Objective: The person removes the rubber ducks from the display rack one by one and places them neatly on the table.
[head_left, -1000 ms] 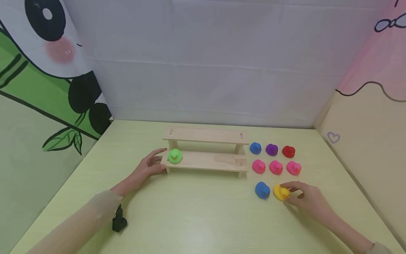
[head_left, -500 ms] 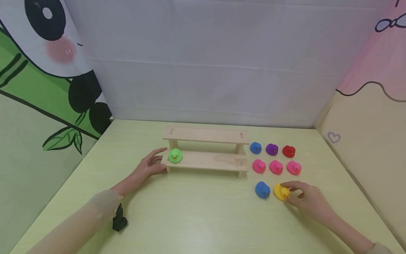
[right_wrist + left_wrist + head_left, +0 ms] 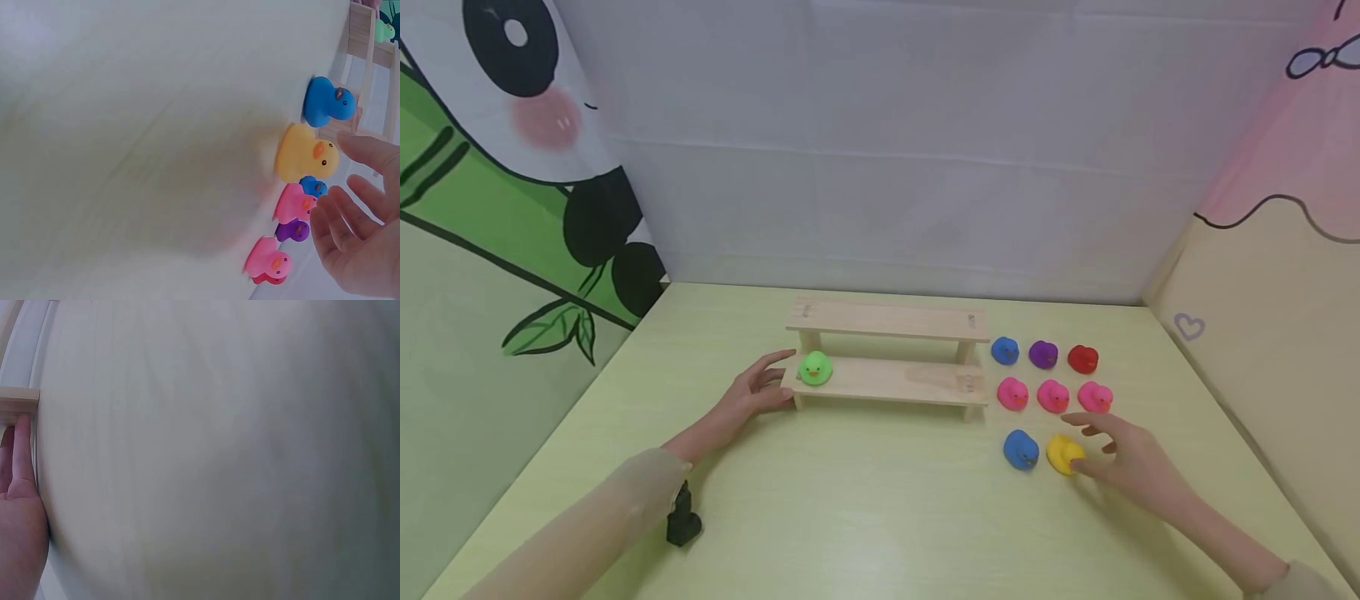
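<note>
My left hand (image 3: 752,390) rests against the left end of a two-tier wooden stand (image 3: 895,379), its fingertips at the lower board. Two straight fingers (image 3: 23,450) reach the wood in the left wrist view. On that board's left end sits a green rubber duck (image 3: 815,368). At the right, a yellow rubber duck (image 3: 1062,454) stands on the table. My right hand (image 3: 1138,467) is spread beside it, thumb close to the duck and the other fingers raised apart from it. Left of the yellow duck is a blue duck (image 3: 1020,450).
Behind are three pink ducks (image 3: 1053,396) in a row. Farther back stand another blue duck (image 3: 1004,351), a purple duck (image 3: 1042,354) and a red duck (image 3: 1082,359). A black object (image 3: 682,521) lies by my left sleeve. A pale cloth wall (image 3: 880,208) closes the back.
My right hand has let go of the yellow duck; its fingers have lifted and spread. The yellow duck stays in place. My left hand has not moved.
</note>
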